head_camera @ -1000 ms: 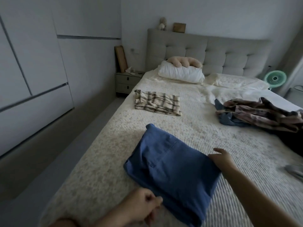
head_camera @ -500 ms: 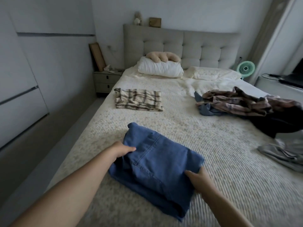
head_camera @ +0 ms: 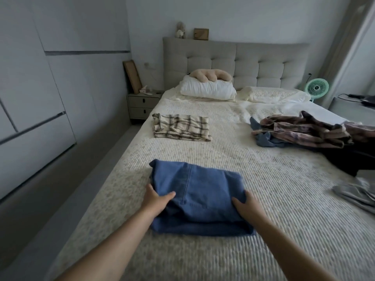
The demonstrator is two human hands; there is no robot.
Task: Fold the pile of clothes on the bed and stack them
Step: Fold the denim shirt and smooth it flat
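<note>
A folded blue denim garment (head_camera: 199, 189) lies on the bed (head_camera: 269, 183) close in front of me. My left hand (head_camera: 156, 199) holds its left side, thumb on top of the cloth. At the right side my right hand (head_camera: 246, 205) grips it the same way. Farther up the bed on the left lies a folded cream plaid garment (head_camera: 181, 127). An unfolded pile of clothes (head_camera: 304, 131), with a pinkish plaid shirt over a blue piece, sits at the right.
A dark garment (head_camera: 349, 159) and a grey one (head_camera: 357, 193) lie at the bed's right edge. Pillows (head_camera: 207, 90) rest against the headboard. A nightstand (head_camera: 142, 105) stands at the far left and a green fan (head_camera: 317, 88) at the far right.
Both hands have moved onto the two sides of the blue garment, which now lies squarer to me. My view has swung right and closer to the bed.
</note>
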